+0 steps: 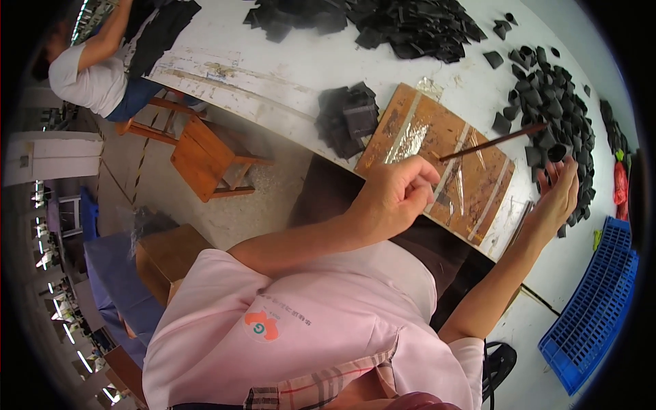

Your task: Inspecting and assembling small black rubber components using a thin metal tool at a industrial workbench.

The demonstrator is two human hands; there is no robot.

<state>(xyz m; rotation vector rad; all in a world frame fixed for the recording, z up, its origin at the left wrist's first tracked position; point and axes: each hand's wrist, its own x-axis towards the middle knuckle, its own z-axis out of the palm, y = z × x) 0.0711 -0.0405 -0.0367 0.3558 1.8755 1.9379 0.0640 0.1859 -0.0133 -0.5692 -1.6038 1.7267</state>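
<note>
My left hand (398, 196) is over the near edge of a worn brown board (471, 164), its fingers curled and the thumb pressed in. What it holds, if anything, is hidden. A thin dark rod (492, 143) slants from beside these fingers toward a heap of small black tube-like pieces (557, 102). Whether hand and rod touch, I cannot tell. Over at the right, my right hand (557, 198) reaches to the heap, fingers stretched and apart. Its fingertips are at a black tube piece (557, 152) with a round opening; no firm grip shows.
Flat black pieces (417, 27) are heaped at the table's far side. A dark stack (346, 119) lies left of the board. Blue plastic crate (591, 301) stands at right. Wooden stool (212, 157) is on the floor at left, near a seated person (92, 78).
</note>
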